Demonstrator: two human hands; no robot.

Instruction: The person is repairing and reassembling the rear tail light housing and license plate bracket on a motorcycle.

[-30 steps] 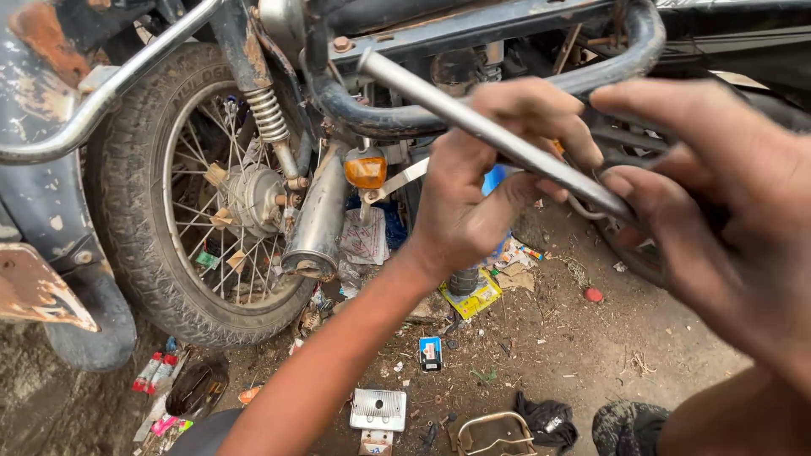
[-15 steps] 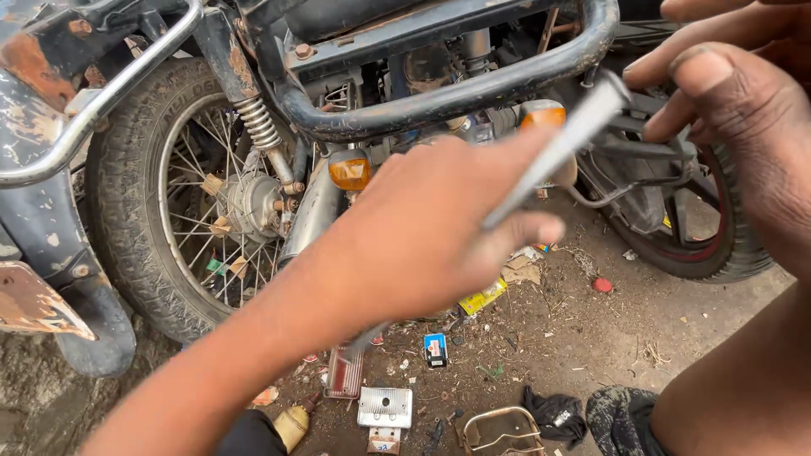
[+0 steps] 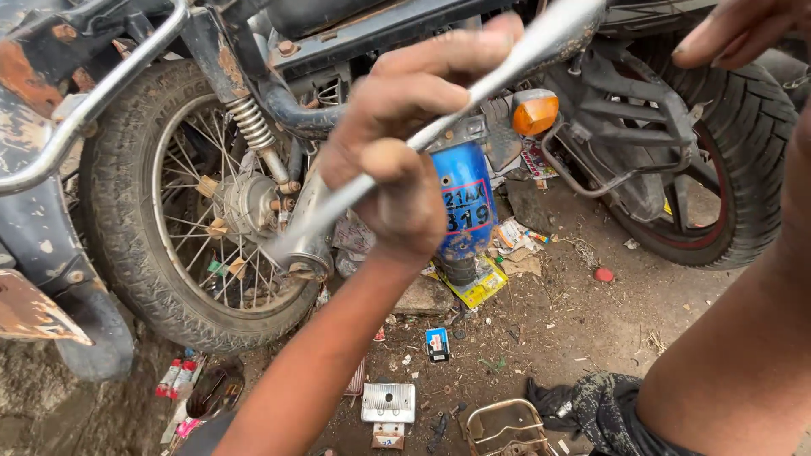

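A long silver metal tool (image 3: 439, 127) is gripped mid-shaft by the left hand (image 3: 405, 143), fingers curled tight around it, the shaft slanting up toward the top right. The right hand (image 3: 743, 29) is seen at the upper right corner, partly cut off; its grip cannot be told. Behind are a spoked rear wheel (image 3: 194, 211), a blue mudguard (image 3: 465, 203) and an orange indicator (image 3: 535, 112).

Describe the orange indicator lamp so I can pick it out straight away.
Start at the spoked rear wheel on the left and move right, past the left hand gripping the long silver metal bar. The indicator lamp sits just right of that bar, above the blue cylinder. It is the only glossy orange dome among dark frame parts.
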